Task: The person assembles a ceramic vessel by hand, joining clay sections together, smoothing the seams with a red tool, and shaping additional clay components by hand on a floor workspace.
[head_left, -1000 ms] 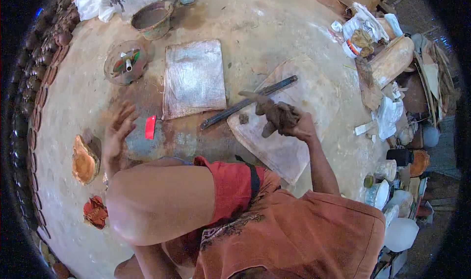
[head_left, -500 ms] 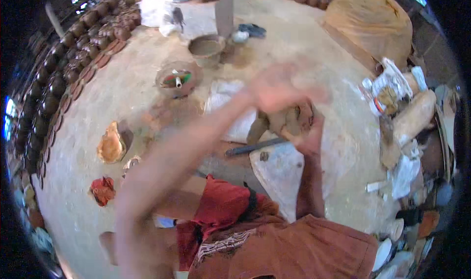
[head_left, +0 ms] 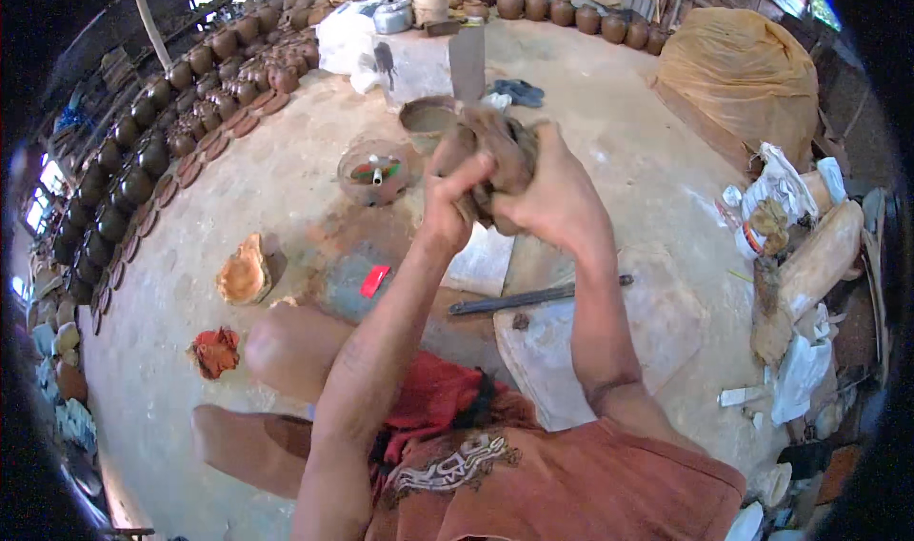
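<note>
A lump of wet brown clay [head_left: 500, 146] is held up in front of me, clasped between both hands. My left hand [head_left: 454, 194] grips its near left side, with the thumb pressed across it. Wrapped round the right side is my right hand [head_left: 557, 198], its fingers partly hidden behind the lump. Below the hands a pale folded cloth [head_left: 486, 263] lies on the floor. A long dark rod [head_left: 533, 297] rests across the top of a whitish sheet [head_left: 557, 365], which has a small dark clay bit on it.
Beyond my hands are a basin [head_left: 415, 113] and a round dish [head_left: 373, 194] with a white tube. To the left lie a red packet [head_left: 375, 280], a tan hollowed piece [head_left: 245, 273] and an orange-red lump [head_left: 215, 353]. Rows of dark pots [head_left: 124, 165] line the left. A covered heap [head_left: 743, 75] stands far right.
Both hands have lifted the clay up and away from me. My left hand, blurred and spread above the clay before, now grips it. The view has tilted upward slightly.
</note>
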Motion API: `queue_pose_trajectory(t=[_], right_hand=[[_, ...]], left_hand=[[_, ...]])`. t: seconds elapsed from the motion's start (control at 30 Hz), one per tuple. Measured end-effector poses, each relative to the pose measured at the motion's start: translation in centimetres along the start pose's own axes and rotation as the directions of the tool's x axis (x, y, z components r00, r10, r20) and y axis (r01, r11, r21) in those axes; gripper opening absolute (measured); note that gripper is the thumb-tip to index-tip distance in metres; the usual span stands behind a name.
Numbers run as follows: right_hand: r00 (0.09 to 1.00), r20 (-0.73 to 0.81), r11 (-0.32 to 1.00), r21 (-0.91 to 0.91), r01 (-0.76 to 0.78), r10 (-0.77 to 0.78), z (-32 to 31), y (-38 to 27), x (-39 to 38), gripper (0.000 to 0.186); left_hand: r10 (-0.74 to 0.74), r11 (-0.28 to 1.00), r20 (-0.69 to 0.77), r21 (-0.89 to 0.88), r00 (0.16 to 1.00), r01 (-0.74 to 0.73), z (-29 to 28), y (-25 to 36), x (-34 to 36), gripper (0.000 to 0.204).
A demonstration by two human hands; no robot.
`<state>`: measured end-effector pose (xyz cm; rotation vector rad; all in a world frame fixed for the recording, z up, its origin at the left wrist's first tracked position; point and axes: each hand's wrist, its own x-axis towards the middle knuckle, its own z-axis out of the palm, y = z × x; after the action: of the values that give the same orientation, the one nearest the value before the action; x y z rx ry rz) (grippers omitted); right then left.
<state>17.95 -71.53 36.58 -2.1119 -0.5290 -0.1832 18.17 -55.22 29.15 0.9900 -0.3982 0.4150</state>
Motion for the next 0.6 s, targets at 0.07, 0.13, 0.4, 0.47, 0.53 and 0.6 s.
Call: queue_pose_trajectory(t=[0.07, 0.13, 0.4, 0.47, 0.53, 0.6], right_hand=[[0.957, 0.16, 0.971, 0.042, 0.236, -0.24, 0.2, 0.1, 1.3, 0.099], [0.921, 0.189, 0.922, 0.261, 0.286, -0.339, 0.2, 0.2, 1.7, 0.109], [0.885, -0.018, 0.879, 0.117, 0.463, -0.464, 6.5, 1.6, 0.3, 0.1], [0.937, 0.114, 0.931, 0.201, 0.304, -0.33, 8.1, 1.1, -0.2, 0.077], [0.935, 0.051, 0.896, 0.306, 0.321, -0.352, 9.7, 1.6, -0.1, 0.067], [0.936, -0.026, 0.852, 0.406, 0.33, -0.351, 10.9, 1.7, 0.1, 0.058]], left_hand=[[-0.109, 0.977, -0.15, -0.198, 0.983, 0.078, -0.5, 0.1, -0.7, 0.054], [-0.135, 0.938, -0.23, -0.343, 0.964, 0.05, -1.6, 1.1, -1.1, 0.05], [-0.122, 0.921, -0.277, -0.39, 0.953, 0.004, -3.7, 3.4, -2.5, 0.049], [-0.114, 0.949, -0.279, -0.315, 0.953, 0.021, -4.8, 4.3, -3.0, 0.048], [-0.004, 0.981, -0.358, -0.183, 0.934, -0.066, -5.0, 4.7, -2.9, 0.048], [0.17, 0.985, -0.367, 0.045, 0.915, -0.165, -5.1, 5.6, -2.1, 0.05]])
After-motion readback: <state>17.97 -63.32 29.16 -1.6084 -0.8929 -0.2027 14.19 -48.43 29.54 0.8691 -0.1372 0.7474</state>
